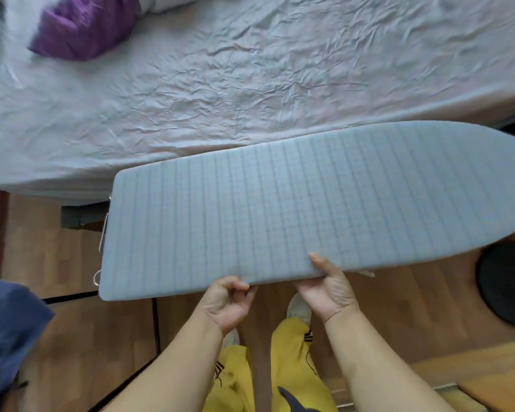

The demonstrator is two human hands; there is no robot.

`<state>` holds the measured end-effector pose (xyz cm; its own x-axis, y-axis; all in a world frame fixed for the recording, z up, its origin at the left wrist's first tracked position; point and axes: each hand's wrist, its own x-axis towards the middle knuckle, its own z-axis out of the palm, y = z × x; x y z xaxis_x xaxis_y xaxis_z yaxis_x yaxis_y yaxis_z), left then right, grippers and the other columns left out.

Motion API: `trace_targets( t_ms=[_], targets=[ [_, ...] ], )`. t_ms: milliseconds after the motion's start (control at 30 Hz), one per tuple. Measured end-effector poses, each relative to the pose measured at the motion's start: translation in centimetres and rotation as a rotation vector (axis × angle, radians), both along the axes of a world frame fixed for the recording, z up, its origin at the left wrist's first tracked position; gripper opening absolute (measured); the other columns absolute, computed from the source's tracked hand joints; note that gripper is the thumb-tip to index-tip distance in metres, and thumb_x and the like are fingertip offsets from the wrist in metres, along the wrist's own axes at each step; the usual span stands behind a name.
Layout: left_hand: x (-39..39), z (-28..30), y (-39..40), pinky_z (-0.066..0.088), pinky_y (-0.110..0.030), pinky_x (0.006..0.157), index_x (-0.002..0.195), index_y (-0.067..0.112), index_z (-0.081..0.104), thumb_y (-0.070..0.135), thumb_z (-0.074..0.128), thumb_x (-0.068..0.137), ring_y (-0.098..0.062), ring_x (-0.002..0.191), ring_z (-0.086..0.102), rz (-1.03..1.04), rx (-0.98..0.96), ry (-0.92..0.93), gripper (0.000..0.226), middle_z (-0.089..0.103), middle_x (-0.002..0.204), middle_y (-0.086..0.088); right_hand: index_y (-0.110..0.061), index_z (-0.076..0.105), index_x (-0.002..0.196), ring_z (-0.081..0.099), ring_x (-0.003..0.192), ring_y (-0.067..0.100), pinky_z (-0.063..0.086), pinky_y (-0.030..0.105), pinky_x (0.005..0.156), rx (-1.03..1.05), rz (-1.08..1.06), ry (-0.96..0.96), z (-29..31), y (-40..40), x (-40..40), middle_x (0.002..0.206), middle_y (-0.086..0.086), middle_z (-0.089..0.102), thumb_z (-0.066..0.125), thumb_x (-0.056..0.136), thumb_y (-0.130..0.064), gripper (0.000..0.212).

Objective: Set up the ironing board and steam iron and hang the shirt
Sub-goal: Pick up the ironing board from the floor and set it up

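Ironing board, pale blue with a grid-checked padded cover (295,203), hangs level above the brown wooden floor (72,337), its far long edge just beside the bed with the crumpled white sheet (220,69). Both hands grip the near long edge: the left hand (225,304) is curled shut around the rim, and the right hand (329,289) is closed on it with the thumb flat on the cover. To do this well, I'd judge the person should keep the board level and widen the grip while the legs settle. Room is tight: the bed hems the far side, a black round object (506,286) lies near the tapered nose, and blue cloth (6,337) sits off the square end.
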<state>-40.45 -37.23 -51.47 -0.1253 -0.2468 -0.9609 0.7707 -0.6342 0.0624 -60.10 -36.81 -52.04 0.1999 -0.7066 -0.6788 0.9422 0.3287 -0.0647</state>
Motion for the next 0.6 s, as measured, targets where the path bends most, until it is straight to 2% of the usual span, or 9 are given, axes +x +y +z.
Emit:
trace_targets(
  t_ms=[100, 167, 300, 367, 433, 533, 600],
  targets=[
    [-0.1, 2.1, -0.9, 0.061, -0.041, 0.057, 0.075, 0.003, 0.057, -0.019, 0.041, 0.06, -0.024, 0.06, 0.074, -0.033, -0.029, -0.06, 0.032, 0.073, 0.07, -0.011, -0.007, 0.046, 0.146, 0.06, 0.123, 0.037, 0.056, 0.056, 0.091, 0.027, -0.001, 0.002, 2.1, -0.7, -0.5, 0.139, 0.02, 0.059, 0.06, 0.074, 0.014, 0.076],
    [-0.3, 3.9, -1.5, 0.061, -0.04, 0.054, 0.068, 0.002, 0.057, -0.021, 0.047, 0.055, -0.024, 0.057, 0.073, -0.061, -0.065, -0.049, 0.029, 0.072, 0.066, -0.012, -0.006, 0.048, 0.145, 0.06, 0.122, 0.036, 0.057, 0.055, 0.088, 0.041, 0.01, 0.005, 3.4, -1.1, -0.8, 0.139, 0.02, 0.059, 0.057, 0.074, 0.017, 0.075],
    [-0.8, 6.6, -1.9, 0.06, -0.042, 0.061, 0.051, -0.002, 0.065, -0.028, 0.063, 0.027, -0.025, 0.053, 0.072, -0.125, -0.165, -0.008, 0.035, 0.07, 0.061, -0.015, -0.006, 0.046, 0.146, 0.053, 0.131, 0.038, 0.055, 0.055, 0.093, 0.001, 0.029, -0.014, 5.7, -1.5, -1.5, 0.143, 0.019, 0.055, 0.081, 0.045, 0.018, 0.11],
    [-0.8, 6.8, -1.9, 0.058, -0.044, 0.075, 0.067, -0.005, 0.068, -0.029, 0.072, 0.014, -0.027, 0.065, 0.075, -0.134, -0.209, 0.005, 0.058, 0.074, 0.075, -0.016, -0.005, 0.043, 0.148, 0.052, 0.133, 0.038, 0.054, 0.055, 0.094, -0.018, 0.027, -0.029, 6.4, -1.5, -2.2, 0.144, 0.019, 0.054, 0.082, 0.043, 0.019, 0.115],
    [-0.9, 6.9, -2.1, 0.056, -0.045, 0.083, 0.087, -0.005, 0.066, -0.026, 0.076, 0.013, -0.028, 0.077, 0.075, -0.143, -0.257, 0.045, 0.077, 0.074, 0.088, -0.017, -0.005, 0.041, 0.149, 0.053, 0.132, 0.038, 0.054, 0.055, 0.093, -0.026, 0.024, -0.03, 7.2, -1.7, -3.1, 0.144, 0.019, 0.054, 0.081, 0.042, 0.02, 0.117],
    [-1.4, 8.5, -2.4, 0.06, -0.043, 0.085, 0.102, -0.009, 0.065, -0.024, 0.079, 0.029, -0.03, 0.091, 0.074, -0.23, -0.327, 0.064, 0.077, 0.071, 0.103, -0.021, -0.007, 0.042, 0.15, 0.055, 0.13, 0.037, 0.057, 0.052, 0.089, -0.039, 0.019, -0.018, 8.5, -2.1, -4.5, 0.143, 0.017, 0.055, 0.082, 0.039, 0.02, 0.12],
    [-2.1, 9.8, -2.6, 0.061, -0.036, 0.084, 0.112, -0.009, 0.063, -0.024, 0.07, 0.053, -0.029, 0.097, 0.073, -0.377, -0.365, 0.004, 0.061, 0.071, 0.11, -0.021, -0.008, 0.042, 0.15, 0.06, 0.125, 0.036, 0.058, 0.052, 0.086, -0.052, 0.018, 0.004, 9.7, -2.6, -5.4, 0.141, 0.016, 0.058, 0.083, 0.038, 0.019, 0.122]
  ],
)
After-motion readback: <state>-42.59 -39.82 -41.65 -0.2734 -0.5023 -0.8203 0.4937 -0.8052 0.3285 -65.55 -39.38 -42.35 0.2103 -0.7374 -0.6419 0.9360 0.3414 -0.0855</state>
